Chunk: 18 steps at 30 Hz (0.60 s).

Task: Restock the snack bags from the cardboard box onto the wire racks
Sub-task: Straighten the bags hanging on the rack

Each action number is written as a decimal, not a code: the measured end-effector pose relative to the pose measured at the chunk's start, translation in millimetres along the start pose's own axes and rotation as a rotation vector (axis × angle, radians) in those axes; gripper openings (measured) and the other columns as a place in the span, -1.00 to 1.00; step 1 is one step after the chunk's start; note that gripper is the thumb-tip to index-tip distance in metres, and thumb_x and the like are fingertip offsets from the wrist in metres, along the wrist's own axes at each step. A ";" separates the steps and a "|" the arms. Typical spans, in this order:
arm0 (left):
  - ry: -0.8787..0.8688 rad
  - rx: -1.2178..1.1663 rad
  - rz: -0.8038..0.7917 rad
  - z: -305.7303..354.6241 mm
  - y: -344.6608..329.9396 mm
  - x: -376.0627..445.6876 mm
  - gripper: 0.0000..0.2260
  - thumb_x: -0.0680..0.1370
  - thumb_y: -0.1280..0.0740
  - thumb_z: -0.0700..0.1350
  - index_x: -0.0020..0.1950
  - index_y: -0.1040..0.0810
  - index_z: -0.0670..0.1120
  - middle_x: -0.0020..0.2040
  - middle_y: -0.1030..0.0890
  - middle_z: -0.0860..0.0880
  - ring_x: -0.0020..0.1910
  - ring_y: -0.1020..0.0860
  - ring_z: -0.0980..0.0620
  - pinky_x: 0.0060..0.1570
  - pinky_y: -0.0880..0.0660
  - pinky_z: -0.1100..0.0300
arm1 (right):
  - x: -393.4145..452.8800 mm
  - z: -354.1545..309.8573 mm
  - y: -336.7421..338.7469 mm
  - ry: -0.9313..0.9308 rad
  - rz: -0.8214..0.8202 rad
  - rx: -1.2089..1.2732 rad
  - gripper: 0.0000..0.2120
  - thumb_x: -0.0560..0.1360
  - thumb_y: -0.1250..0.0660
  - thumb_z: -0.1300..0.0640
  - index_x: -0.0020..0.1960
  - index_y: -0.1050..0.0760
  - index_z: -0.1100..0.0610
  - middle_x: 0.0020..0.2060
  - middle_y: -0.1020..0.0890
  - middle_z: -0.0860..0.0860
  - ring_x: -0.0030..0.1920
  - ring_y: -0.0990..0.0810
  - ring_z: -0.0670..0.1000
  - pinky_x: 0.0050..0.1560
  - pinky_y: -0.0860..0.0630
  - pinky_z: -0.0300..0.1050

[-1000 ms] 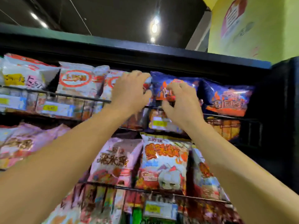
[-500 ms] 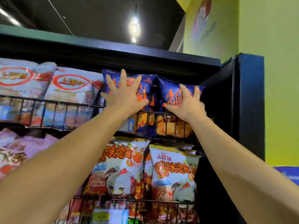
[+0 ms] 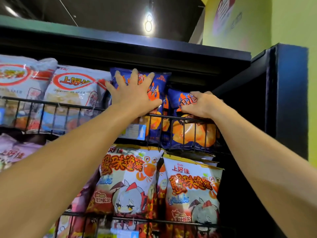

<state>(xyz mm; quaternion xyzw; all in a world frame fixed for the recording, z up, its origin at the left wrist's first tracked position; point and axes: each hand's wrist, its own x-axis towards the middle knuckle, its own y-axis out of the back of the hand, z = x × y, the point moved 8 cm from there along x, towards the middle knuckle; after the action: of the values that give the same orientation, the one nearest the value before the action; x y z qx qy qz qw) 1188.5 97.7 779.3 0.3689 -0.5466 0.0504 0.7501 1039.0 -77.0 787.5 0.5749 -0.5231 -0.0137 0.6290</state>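
Note:
Two blue snack bags with orange flames stand in the top wire rack [image 3: 68, 107], at its right end. My left hand [image 3: 130, 93] lies flat on the left blue bag [image 3: 160, 80], fingers spread, thumb along the bag's right side. My right hand [image 3: 204, 104] curls its fingers over the upper face of the right blue bag [image 3: 192, 133], wrist resting on the rack's front wire. The cardboard box is out of view.
White bags with red ovals [image 3: 73, 88] fill the top rack to the left. Crab-flavour bags [image 3: 127, 177] stand in the lower wire rack [image 3: 171, 222], pink bags [image 3: 15, 152] at far left. A black top board [image 3: 154, 54] and a black side panel [image 3: 289, 100] enclose the racks.
My left hand stays flat on the left blue bag. My right hand has slid lower on the right bag and curled its fingers. The view has shifted slightly.

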 end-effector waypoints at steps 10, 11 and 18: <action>-0.151 -0.053 0.201 5.2 7.8 -19.5 -0.44 0.60 -0.11 0.30 0.58 -0.09 0.25 0.64 -0.01 -0.02 0.60 0.09 -0.18 0.49 0.07 -0.36 | -50.6 -3.4 9.5 0.147 0.421 0.073 -0.30 0.53 -0.24 -0.34 0.58 -0.14 -0.16 0.58 -0.16 0.00 0.55 -0.09 0.24 0.50 -0.18 0.22; -0.149 -0.041 0.159 5.2 2.2 -17.8 -0.46 0.62 -0.06 0.28 0.59 -0.05 0.26 0.65 0.03 -0.01 0.61 0.12 -0.17 0.49 0.10 -0.36 | -50.6 -5.9 3.9 0.171 0.398 0.065 -0.34 0.55 -0.21 -0.31 0.58 -0.17 -0.14 0.57 -0.20 0.00 0.55 -0.10 0.22 0.51 -0.17 0.18; -0.147 -0.039 -0.016 6.8 -0.3 -13.8 -0.45 0.64 -0.04 0.27 0.61 0.02 0.25 0.65 0.06 0.00 0.61 0.16 -0.16 0.48 0.13 -0.38 | -55.2 -10.7 -2.0 0.142 0.307 0.004 -0.35 0.58 -0.14 -0.31 0.60 -0.13 -0.12 0.61 -0.12 0.02 0.60 0.04 0.21 0.57 0.00 0.22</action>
<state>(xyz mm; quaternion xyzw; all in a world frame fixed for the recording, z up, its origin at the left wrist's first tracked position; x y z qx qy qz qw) 1177.8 97.9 768.2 0.3612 -0.5981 0.0063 0.7154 1022.4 -35.9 752.8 0.4889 -0.5591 0.1245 0.6580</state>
